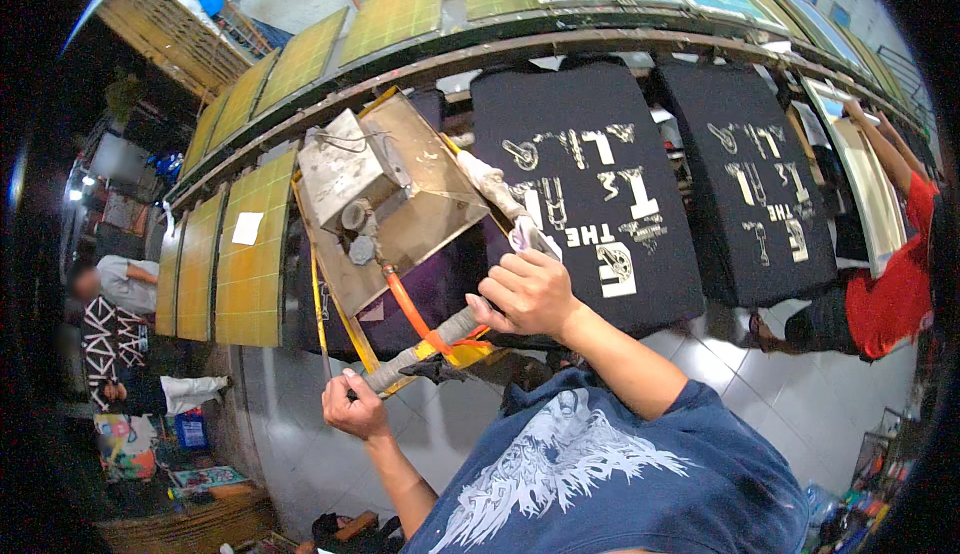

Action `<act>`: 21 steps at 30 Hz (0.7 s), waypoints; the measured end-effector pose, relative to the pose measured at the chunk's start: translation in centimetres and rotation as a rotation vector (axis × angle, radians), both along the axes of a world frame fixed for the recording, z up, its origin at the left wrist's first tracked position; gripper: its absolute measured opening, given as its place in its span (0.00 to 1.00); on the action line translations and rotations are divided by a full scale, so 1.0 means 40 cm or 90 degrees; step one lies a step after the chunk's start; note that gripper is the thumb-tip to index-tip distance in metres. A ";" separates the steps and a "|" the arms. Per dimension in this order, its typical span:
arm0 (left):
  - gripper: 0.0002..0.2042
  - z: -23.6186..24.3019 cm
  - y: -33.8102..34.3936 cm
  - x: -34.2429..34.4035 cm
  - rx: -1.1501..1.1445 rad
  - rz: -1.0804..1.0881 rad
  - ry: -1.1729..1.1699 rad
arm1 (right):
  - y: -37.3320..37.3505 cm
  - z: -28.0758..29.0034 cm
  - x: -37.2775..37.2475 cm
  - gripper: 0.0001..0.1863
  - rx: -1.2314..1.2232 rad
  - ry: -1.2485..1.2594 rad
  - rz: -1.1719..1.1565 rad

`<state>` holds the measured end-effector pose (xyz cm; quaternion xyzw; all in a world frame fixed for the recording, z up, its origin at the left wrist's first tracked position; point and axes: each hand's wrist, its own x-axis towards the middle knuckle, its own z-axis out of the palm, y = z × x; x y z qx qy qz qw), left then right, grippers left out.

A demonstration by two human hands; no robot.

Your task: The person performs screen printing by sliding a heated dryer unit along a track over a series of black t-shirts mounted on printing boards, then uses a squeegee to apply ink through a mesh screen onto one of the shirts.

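Note:
A hooded metal heater (440,184) in a yellow frame hangs over the black shirts on the long rack. An orange hose (403,299) runs from its fittings down to a grey wrapped handlebar (408,361). My left hand (355,404) is closed at the bar's near left end. My right hand (525,292) is closed around its other end, beside a cloth-wrapped frame arm (490,182); its palm side is hidden. Right of the heater lies a black shirt (600,194) with a white print. Part of a dark shirt (395,329) shows under the heater.
Another printed black shirt (745,179) lies farther right. Beyond it a person in red (890,294) holds a framed screen (850,174). Yellowish boards (255,254) line the rack at left and back. Two people (125,284) are at far left. Tiled floor (330,464) lies below.

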<state>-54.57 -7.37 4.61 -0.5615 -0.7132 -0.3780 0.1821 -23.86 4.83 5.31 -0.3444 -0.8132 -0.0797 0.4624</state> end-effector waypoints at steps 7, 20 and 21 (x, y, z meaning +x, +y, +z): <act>0.14 -0.001 0.007 0.006 0.043 -0.026 0.029 | 0.003 0.013 0.000 0.18 0.015 0.006 0.011; 0.17 -0.004 0.012 0.009 0.086 -0.024 0.068 | 0.005 0.007 -0.010 0.18 0.004 0.007 0.011; 0.17 -0.004 0.013 0.011 0.090 -0.027 0.066 | 0.004 0.007 -0.011 0.18 0.005 0.007 0.010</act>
